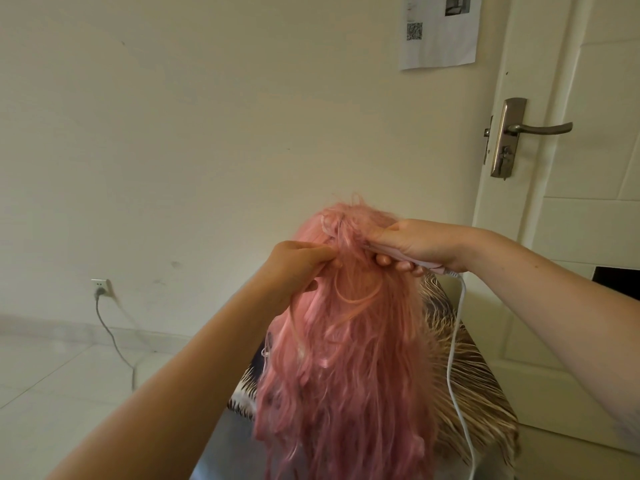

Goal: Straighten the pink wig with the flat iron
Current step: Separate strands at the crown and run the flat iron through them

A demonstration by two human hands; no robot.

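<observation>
A long, tangled pink wig (349, 358) hangs down in the middle of the view, its crown at the top. My left hand (294, 265) pinches strands of the wig near the crown on the left side. My right hand (412, 245) is closed around a pale pink flat iron (420, 265), whose front end is buried in the hair at the crown. The plates are hidden by hair and fingers. A white cord (453, 358) drops from the iron's rear end down the right side of the wig.
A striped brown-and-cream cloth (464, 386) covers the surface behind the wig. A wall socket (101, 289) with a plugged grey cable (114, 341) sits low on the left wall. A white door with a metal handle (533, 129) stands at the right. Tiled floor lies at lower left.
</observation>
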